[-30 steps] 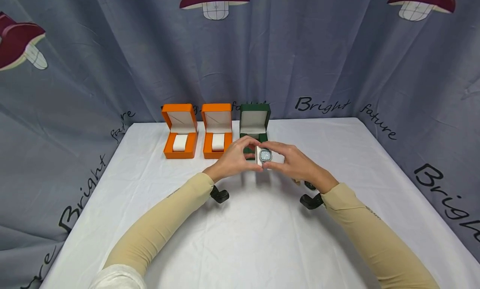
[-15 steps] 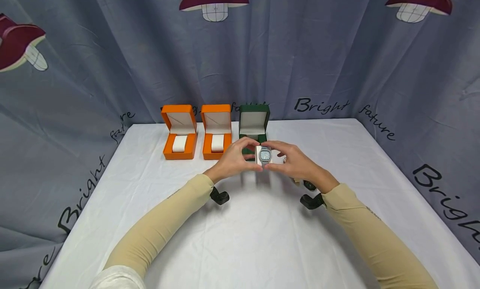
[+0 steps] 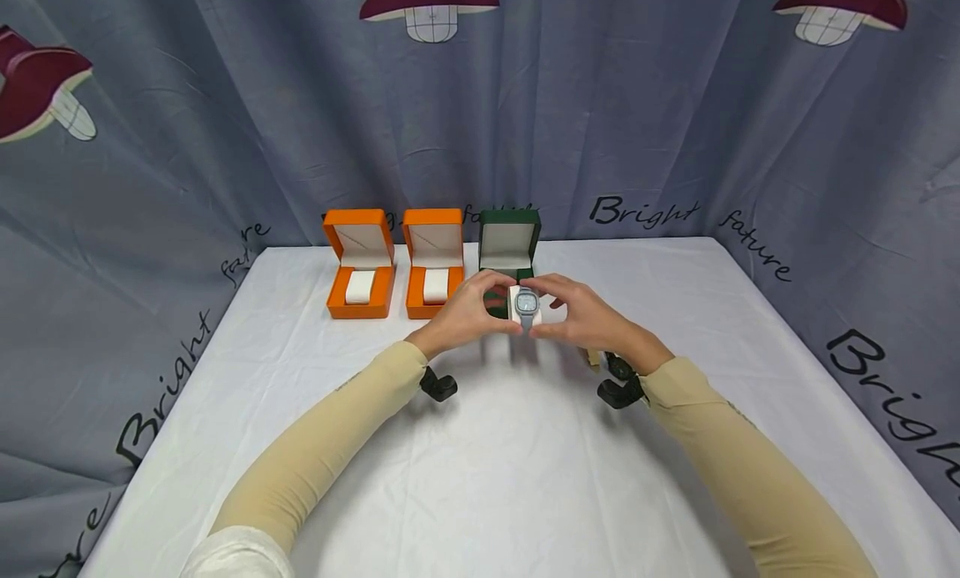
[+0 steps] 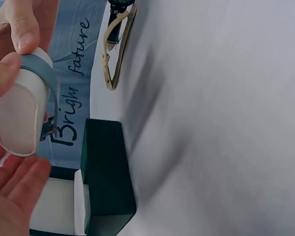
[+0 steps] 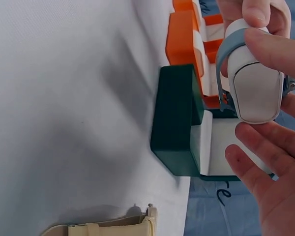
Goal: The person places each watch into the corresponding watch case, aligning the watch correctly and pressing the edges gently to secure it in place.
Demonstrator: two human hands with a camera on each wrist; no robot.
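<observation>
A wristwatch point(image 3: 527, 301) with a square pale face and grey-blue strap sits around a small white watch cushion point(image 5: 258, 93). Both hands hold it up in front of the green box. My left hand point(image 3: 472, 309) grips the cushion from the left, thumb low and fingers above. From the right, my right hand point(image 3: 588, 315) pinches the watch and cushion the same way. In both wrist views, thumbs press the strap near the cushion's top end, and fingertips support the lower end. The strap stands off the cushion's side in a loop, its buckle partly hidden.
Two open orange watch boxes point(image 3: 358, 309) with white cushions stand left of the open green box point(image 5: 174, 118). A beige-strapped watch point(image 4: 108, 64) and a black watch point(image 3: 619, 367) lie on the white tablecloth point(image 3: 510, 478) near the right wrist.
Both hands have raised the watch and cushion slightly and shifted a little left. The watch has tilted so that more of its lower strap shows.
</observation>
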